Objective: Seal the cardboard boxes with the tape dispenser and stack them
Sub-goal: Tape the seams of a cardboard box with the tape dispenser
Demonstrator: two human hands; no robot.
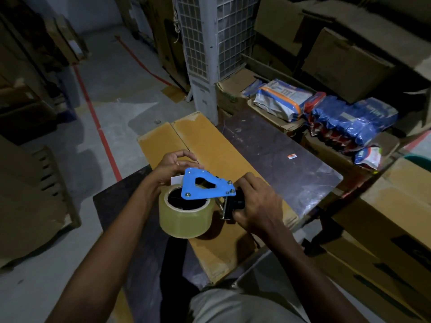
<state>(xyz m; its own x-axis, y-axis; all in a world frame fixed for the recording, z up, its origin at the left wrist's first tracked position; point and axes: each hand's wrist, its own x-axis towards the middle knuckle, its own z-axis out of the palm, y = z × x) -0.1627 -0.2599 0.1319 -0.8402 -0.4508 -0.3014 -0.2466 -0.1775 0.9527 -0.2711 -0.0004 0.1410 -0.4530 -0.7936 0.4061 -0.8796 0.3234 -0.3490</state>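
Two hands, left, right, grip tape dispenser over box on dark table amid cartons

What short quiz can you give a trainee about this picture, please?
1. True or false: the top flaps of the cardboard box stand open.
2. Which hand holds the grip of the tape dispenser? A left, B right, C neither.
3. Fill in: the plate above the tape roll is ___ in colour.

Key: 1 false, the flaps lie shut; 2 B, the right hand; 3 blue.
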